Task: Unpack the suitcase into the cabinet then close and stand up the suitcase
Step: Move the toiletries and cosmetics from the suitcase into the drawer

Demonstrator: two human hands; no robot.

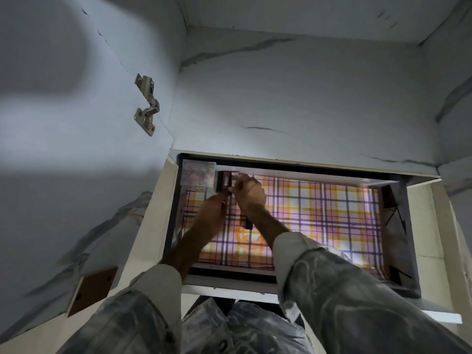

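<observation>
Both my hands, left hand [213,208] and right hand [249,191], are pinching this dark box [226,183], tucking it beside the clear packet [198,176] just past my fingertips so the drawer [398,241] packs tight.

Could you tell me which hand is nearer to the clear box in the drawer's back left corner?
Left, narrowly. The left hand sits just below the clear box; the right hand is beside it, past a dark item.
</observation>
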